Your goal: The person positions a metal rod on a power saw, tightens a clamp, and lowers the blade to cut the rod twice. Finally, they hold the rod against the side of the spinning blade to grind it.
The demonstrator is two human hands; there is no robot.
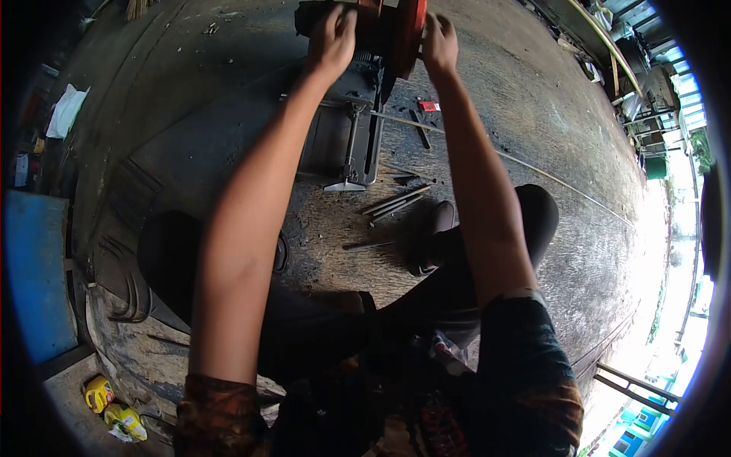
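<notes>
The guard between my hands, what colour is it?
The guard is red, as the head view shows.

The top edge of the view cuts off the red-guarded saw point(412, 38). The left hand point(333, 44) and right hand point(440, 47) are blurred; whether these 2 touch the saw is unclear. The left forearm point(263, 171) hides part of the base's point(375, 156) left edge; the right forearm point(487, 183) covers a stretch of 1 thin rod point(560, 182). Beyond the base's right edge, the red packet's point(429, 107) print is too small to read.

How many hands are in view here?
2: the left hand and the right hand, at the top on either side of the large red part. Neither is hidden, though both are slightly blurred.
</notes>
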